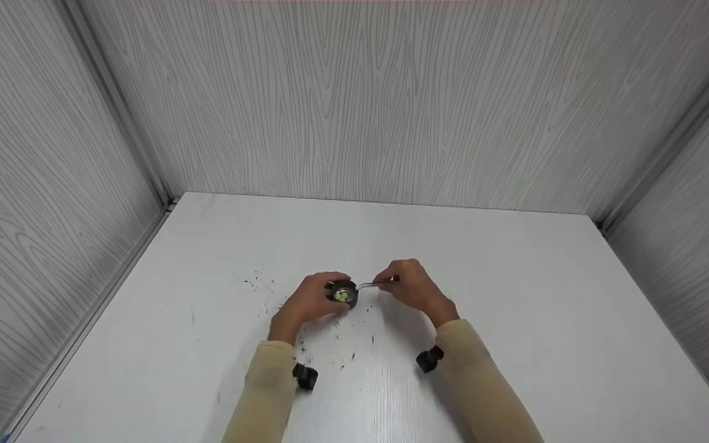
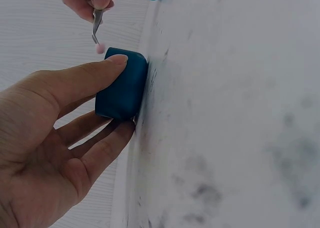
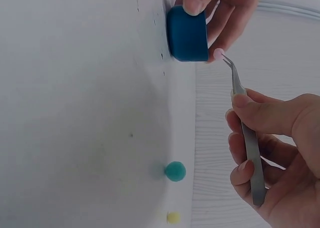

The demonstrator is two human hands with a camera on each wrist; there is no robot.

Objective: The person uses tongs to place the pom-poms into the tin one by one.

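Note:
A small blue cup [image 2: 122,85] stands on the white table, with my left hand [image 1: 310,301] holding it between thumb and fingers. Yellowish pieces show inside it in the head view. In my right hand [image 1: 415,288] I pinch metal tweezers [image 3: 252,160] with a bent tip. The tips hold a small pink ball [image 3: 218,54] right beside the cup's rim in the right wrist view. A teal ball [image 3: 175,171] and a yellow ball [image 3: 173,217] lie on the table, nearer the right wrist camera than the cup.
Dark specks and scuffs mark the white tabletop [image 1: 514,295] around my hands. Wood-grain panels [image 1: 367,104] enclose it at the back and on both sides. A black wrist camera [image 1: 307,376] sits at my left sleeve, another [image 1: 428,360] at the right.

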